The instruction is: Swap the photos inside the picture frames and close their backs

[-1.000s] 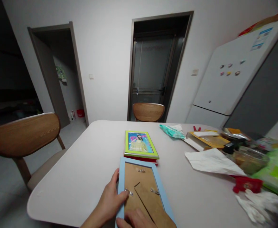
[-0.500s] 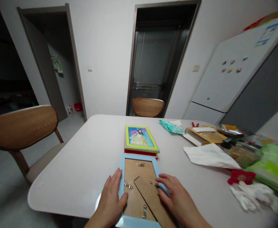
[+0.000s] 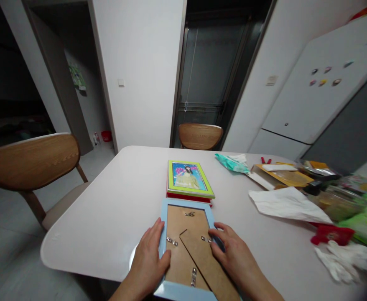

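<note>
A light-blue picture frame [image 3: 183, 290] lies back up at the near edge of the table. Its brown backing board [image 3: 177, 221] carries a slanting stand leg [image 3: 207, 261] and several small metal clips. My left hand [image 3: 149, 257] holds the left edge, fingers along the side and thumb on the board. At the right edge, my right hand [image 3: 233, 253] grips with bent fingers and thumb, close beside the right-hand clip [image 3: 206, 239]. Just beyond, a lime-green frame [image 3: 191, 193] with a picture of a figure in a yellow dress sits on a red frame [image 3: 188, 198].
On the table's right side are white paper [image 3: 288, 205], a turquoise packet [image 3: 232, 163], a clear container [image 3: 340, 202], a red pouch [image 3: 332, 235] and white gloves [image 3: 348, 259]. One chair [image 3: 33, 163] stands at the left, another chair [image 3: 200, 136] at the far side.
The view has shifted slightly. My right fingertips have come off the right-hand clip, which now shows more fully. My left hand keeps its place on the frame's edge.
</note>
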Motion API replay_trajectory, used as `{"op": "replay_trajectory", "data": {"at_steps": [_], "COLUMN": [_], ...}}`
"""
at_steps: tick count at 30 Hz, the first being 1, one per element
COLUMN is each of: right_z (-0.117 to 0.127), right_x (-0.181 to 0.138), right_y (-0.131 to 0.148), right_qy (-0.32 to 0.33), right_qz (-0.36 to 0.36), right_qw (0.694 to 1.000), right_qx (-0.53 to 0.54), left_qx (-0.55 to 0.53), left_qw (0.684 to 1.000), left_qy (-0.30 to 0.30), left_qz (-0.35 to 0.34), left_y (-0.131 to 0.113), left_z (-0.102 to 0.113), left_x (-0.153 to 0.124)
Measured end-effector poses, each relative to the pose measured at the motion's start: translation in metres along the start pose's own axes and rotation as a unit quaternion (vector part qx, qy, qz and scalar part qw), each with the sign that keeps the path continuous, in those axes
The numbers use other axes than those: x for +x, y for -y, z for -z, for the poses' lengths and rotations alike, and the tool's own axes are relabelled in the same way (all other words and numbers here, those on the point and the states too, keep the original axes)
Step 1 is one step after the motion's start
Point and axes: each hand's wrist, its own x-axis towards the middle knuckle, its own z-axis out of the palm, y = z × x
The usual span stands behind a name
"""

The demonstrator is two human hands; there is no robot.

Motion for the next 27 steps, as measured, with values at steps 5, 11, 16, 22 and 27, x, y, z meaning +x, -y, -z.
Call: {"op": "replay_trajectory", "data": {"at_steps": [5, 11, 16, 22, 27], "right_z": [-0.004, -0.002, 0.000, -0.002, -0.014], "right_x": [0.004, 0.008, 0.008, 0.005, -0.008], "right_y": [0.002, 0.005, 0.006, 0.013, 0.045], "right_qy": [-0.015, 0.003, 0.019, -0.015, -0.047], "right_qz": [-0.004, 0.002, 0.006, 0.011, 0.063], "right_qw": [1.000, 0.999, 0.999, 0.998, 0.995], "right_qx": [-0.016, -0.032, -0.039, -0.059, -0.064], "left_qx": [0.026, 0.028, 0.024, 0.000, 0.028], "left_qw": [1.000, 1.000, 1.000, 1.000, 0.999], "left_qy": [0.004, -0.002, 0.002, -0.011, -0.002], "left_qz": [-0.008, -0.013, -0.015, -0.020, -0.024], "left_y": [-0.001, 0.000, 0.001, 0.003, 0.003], "left_z": [-0.001, -0.002, -0.002, -0.002, 0.000], "left_x": [-0.001, -0.003, -0.003, -0.004, -0.008]}}
